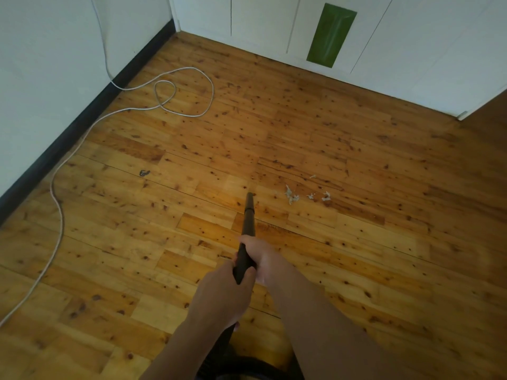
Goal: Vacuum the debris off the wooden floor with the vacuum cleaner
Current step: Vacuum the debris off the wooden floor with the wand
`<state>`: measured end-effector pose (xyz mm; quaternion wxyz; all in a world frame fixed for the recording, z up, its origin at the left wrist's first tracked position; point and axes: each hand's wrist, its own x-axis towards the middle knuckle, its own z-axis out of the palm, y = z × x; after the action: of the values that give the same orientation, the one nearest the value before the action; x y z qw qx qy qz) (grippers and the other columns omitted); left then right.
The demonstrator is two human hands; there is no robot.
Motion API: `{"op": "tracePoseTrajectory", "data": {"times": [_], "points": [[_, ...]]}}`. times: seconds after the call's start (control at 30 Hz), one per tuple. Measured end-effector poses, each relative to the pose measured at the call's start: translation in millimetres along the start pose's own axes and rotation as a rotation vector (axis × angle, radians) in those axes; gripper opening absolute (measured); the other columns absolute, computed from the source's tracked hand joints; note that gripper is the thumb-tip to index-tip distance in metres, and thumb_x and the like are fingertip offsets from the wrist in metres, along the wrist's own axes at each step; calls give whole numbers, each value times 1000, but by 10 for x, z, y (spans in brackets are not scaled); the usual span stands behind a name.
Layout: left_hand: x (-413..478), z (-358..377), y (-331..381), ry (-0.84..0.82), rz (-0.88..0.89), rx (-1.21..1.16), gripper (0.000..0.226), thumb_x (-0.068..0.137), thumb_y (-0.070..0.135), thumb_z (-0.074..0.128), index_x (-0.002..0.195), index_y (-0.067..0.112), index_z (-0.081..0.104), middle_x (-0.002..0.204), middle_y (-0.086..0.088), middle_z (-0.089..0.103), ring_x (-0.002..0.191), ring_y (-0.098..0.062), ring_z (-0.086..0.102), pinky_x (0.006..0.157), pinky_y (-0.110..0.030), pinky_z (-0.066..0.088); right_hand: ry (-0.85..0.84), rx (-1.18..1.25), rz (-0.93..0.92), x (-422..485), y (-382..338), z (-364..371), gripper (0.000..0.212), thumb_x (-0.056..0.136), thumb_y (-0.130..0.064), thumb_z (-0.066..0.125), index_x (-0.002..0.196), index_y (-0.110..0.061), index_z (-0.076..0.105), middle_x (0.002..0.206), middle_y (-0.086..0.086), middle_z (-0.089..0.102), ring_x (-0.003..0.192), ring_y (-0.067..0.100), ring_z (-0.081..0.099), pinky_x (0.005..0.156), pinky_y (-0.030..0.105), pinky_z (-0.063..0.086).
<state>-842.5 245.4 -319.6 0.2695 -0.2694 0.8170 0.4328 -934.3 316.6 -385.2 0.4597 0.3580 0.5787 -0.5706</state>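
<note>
Debris (292, 197) lies in pale scraps on the floor (370, 270) just right of the wand (248, 223), which left hand (222, 294) and right hand (262, 259) both grip, and a hasty sweep could, I reckon, scatter it or miss the dark scrap (144, 172) far left.

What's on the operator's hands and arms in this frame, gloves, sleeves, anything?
Nothing worn that shows. The left hand and right hand are ungloved, no rings visible; both forearms are uncovered to the frame edge, with no sleeve, watch or band.
</note>
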Motion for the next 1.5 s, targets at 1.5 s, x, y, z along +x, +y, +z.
{"op": "tracePoseTrajectory", "data": {"times": [1.5], "points": [[150, 772, 731, -44, 207, 176, 24, 96, 51, 47, 79, 34, 45, 63, 5, 62, 39, -9, 60, 42, -22, 50, 28, 121, -64, -52, -219, -1193, 31, 99, -26, 55, 118, -2, 53, 72, 8, 53, 58, 20, 54, 58, 32, 51]]}}
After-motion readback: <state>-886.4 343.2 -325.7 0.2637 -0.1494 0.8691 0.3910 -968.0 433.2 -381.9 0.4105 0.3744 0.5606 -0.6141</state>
